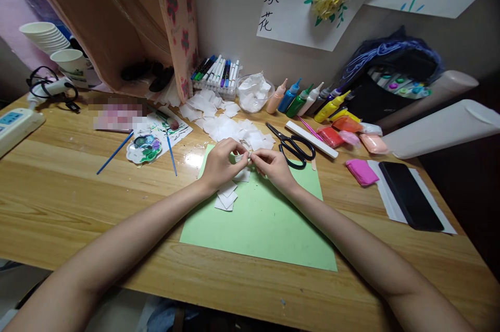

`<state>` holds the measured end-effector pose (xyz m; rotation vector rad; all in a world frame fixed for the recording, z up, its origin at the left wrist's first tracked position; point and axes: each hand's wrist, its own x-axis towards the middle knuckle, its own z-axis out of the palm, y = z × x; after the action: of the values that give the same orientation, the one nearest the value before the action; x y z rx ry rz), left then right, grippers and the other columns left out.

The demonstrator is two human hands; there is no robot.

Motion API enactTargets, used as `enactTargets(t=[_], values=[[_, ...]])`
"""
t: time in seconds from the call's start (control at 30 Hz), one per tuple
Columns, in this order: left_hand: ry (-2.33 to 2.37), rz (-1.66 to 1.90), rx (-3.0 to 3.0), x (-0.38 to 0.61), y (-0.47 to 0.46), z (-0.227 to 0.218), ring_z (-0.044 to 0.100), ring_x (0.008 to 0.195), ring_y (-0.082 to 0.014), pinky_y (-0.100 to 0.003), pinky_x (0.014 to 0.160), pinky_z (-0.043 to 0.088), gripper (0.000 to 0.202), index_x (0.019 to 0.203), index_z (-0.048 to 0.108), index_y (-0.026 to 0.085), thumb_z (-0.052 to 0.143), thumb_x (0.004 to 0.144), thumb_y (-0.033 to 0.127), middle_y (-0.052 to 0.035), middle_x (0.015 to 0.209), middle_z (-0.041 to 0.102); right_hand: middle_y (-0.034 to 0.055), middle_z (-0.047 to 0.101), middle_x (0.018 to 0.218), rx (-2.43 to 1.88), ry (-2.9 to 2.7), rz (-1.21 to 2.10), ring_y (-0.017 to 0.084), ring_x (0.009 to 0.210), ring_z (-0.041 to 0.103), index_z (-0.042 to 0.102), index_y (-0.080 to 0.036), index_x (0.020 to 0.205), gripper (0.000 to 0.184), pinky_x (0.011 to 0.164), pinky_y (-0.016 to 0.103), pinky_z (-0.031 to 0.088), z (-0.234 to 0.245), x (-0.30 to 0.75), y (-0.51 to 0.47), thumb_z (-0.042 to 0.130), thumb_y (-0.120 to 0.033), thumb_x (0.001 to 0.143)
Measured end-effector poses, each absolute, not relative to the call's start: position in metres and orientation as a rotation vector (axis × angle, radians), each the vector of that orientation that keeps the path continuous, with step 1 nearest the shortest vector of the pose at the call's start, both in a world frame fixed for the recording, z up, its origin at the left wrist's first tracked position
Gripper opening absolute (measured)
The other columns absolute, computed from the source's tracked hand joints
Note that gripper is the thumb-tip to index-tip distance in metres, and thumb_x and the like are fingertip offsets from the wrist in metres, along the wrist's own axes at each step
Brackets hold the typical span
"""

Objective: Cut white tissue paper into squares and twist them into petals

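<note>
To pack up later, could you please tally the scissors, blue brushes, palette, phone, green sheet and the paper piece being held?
scissors: 1
blue brushes: 2
palette: 1
phone: 1
green sheet: 1
paper piece: 1
Total: 7

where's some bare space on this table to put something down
Bare wood at the left, between the power strip, the palette and the near edge. The near half of the green sheet is free, and the wood between it and the phone. Crowded: the back, with paper squares, scissors, paint bottles. The left hand and right hand pinch a paper piece mid-table.
</note>
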<state>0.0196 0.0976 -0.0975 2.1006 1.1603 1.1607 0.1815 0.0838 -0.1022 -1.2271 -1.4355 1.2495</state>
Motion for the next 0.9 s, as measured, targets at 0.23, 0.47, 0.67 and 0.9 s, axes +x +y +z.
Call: enactTargets(t=[0.23, 0.47, 0.67, 0.9], values=[[1.182, 1.192, 2.060, 0.0199, 0.0988, -0.0975, 0.054, 0.072, -0.0141, -0.027, 0.066, 0.041, 0.006, 0.072, 0.055, 0.018, 0.058, 0.078, 0.018, -0.0003, 0.073, 0.058, -0.0027, 0.050, 0.053, -1.259, -1.432, 1.154, 0.009, 0.046, 0.040, 0.065, -0.016, 0.078, 0.023, 0.044, 0.024, 0.031, -0.1042, 0.1830, 0.0844, 0.064, -0.038, 0.075], [1.187, 1.183, 2.080, 0.0196, 0.0981, -0.0970, 0.054, 0.073, -0.0143, -0.027, 0.067, 0.041, 0.007, 0.072, 0.054, 0.018, 0.057, 0.078, 0.017, -0.0005, 0.073, 0.059, -0.0029, 0.049, 0.054, -1.253, -1.411, 1.164, 0.008, 0.046, 0.039, 0.063, -0.016, 0.074, 0.023, 0.044, 0.024, 0.029, -0.1033, 0.1816, 0.0841, 0.066, -0.038, 0.073], [1.176, 1.207, 2.094, 0.0199, 0.0984, -0.0979, 0.054, 0.072, -0.0135, -0.026, 0.065, 0.041, 0.007, 0.071, 0.054, 0.018, 0.058, 0.077, 0.016, 0.0000, 0.072, 0.058, -0.0020, 0.052, 0.059, -1.263, -1.402, 1.154, 0.008, 0.048, 0.040, 0.062, -0.016, 0.074, 0.022, 0.044, 0.023, 0.031, -0.1013, 0.1816, 0.0837, 0.067, -0.037, 0.071], [1.167, 1.225, 2.108, 0.0200, 0.0985, -0.0984, 0.054, 0.070, -0.0132, -0.026, 0.064, 0.041, 0.008, 0.070, 0.054, 0.017, 0.060, 0.076, 0.014, 0.0006, 0.070, 0.057, -0.0027, 0.050, 0.059, -1.259, -1.404, 1.160, 0.008, 0.048, 0.041, 0.059, -0.015, 0.073, 0.023, 0.045, 0.022, 0.032, -0.1023, 0.1819, 0.0835, 0.067, -0.037, 0.071]])
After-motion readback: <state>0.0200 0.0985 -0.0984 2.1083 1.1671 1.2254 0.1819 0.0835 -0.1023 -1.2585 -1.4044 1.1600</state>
